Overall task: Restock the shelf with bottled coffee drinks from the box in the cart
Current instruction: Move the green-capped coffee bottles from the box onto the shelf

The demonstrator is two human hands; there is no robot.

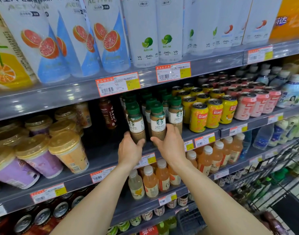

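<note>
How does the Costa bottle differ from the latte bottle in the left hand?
The Costa bottle is dark brown; the latte bottle is tan with a green cap. The Costa bottle stands untouched further back; the latte bottle is at the shelf front, held by the left hand. Both share one shelf.

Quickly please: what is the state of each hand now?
Left hand: grips the left latte bottle at its base.
Right hand: grips the right latte bottle at its base.
</note>
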